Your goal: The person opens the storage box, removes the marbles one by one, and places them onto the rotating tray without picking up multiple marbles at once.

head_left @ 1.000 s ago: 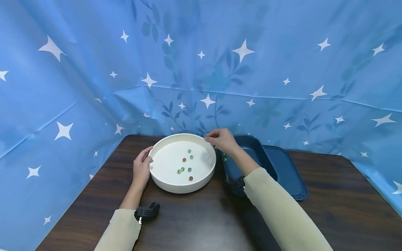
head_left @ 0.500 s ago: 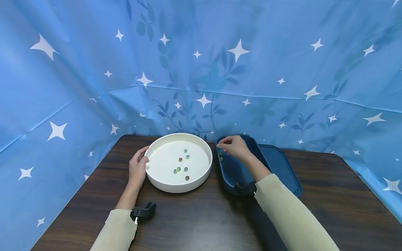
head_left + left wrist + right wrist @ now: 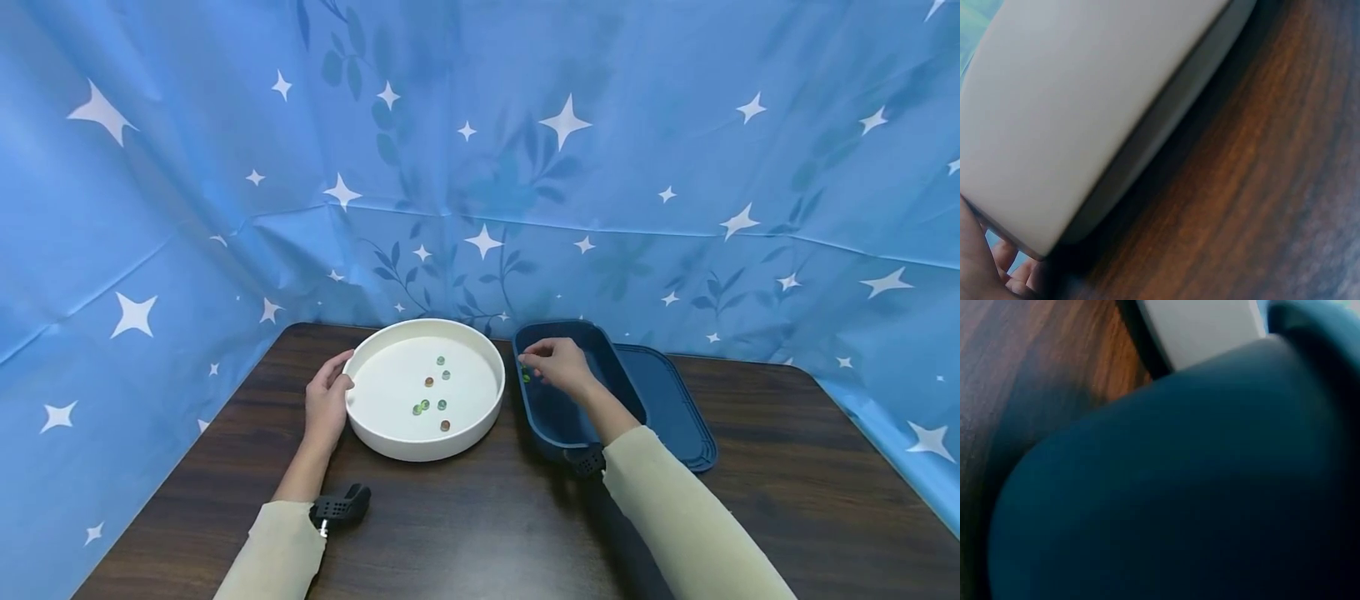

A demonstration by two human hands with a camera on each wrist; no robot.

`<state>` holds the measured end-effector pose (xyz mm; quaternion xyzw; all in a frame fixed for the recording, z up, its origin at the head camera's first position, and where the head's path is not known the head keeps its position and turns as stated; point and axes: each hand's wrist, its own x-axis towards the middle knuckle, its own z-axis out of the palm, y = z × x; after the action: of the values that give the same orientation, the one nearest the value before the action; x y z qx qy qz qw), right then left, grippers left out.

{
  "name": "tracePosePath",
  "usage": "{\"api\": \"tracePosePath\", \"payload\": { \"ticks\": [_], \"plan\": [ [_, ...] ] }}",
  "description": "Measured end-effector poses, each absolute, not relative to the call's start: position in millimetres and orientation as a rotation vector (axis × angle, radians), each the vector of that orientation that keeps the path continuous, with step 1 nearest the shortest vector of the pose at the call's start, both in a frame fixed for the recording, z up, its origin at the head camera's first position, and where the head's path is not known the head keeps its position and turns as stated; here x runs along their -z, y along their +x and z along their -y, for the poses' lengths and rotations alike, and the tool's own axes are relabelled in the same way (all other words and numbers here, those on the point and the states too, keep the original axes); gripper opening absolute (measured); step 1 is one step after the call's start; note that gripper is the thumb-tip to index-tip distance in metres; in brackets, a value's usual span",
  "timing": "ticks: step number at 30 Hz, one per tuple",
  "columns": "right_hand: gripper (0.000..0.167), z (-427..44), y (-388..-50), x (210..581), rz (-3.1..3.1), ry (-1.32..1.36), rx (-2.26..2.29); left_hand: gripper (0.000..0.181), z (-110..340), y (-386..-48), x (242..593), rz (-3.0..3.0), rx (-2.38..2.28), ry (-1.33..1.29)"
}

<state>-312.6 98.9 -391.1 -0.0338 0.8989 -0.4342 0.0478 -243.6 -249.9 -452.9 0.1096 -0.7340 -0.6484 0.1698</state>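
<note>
My left hand [image 3: 326, 398] grips the left rim of a round white tray [image 3: 414, 448], thumb over the edge. Several small glass marbles, green, clear and amber-brown, lie loose on its floor, one of them an amber marble [image 3: 446, 426]. My right hand [image 3: 557, 365] hangs over the far left end of a dark blue rectangular box [image 3: 592, 400], thumb and forefinger drawn close together. Whether a marble sits between those fingertips is hidden. Just below them, inside the box, lie green marbles [image 3: 527, 378]. In the left wrist view, fingers [image 3: 975, 256] curl at the tray's wall.
A flat blue lid [image 3: 678, 408] lies right of the box, partly behind it. Everything stands on a dark wood table [image 3: 450, 533]. A blue star-patterned curtain [image 3: 637, 167] hangs right behind the table. The right wrist view is mostly filled by the box's wall [image 3: 1166, 444].
My right hand has moved from the tray's right rim rightward to above the blue box, then lower towards its left end. The left hand keeps its grip; the tray's marbles stay put.
</note>
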Motion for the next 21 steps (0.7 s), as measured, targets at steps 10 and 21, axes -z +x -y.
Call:
{"api": "tracePosePath", "payload": {
  "ticks": [10,21],
  "plan": [
    [0.022,-104,-316,405,-2.801,-0.08,1.252,0.054,249,-243,453,2.093,1.83,0.301],
    [0.021,-106,-323,412,-2.749,-0.054,1.03,0.054,250,-244,454,2.095,1.829,0.299]
  ]
}}
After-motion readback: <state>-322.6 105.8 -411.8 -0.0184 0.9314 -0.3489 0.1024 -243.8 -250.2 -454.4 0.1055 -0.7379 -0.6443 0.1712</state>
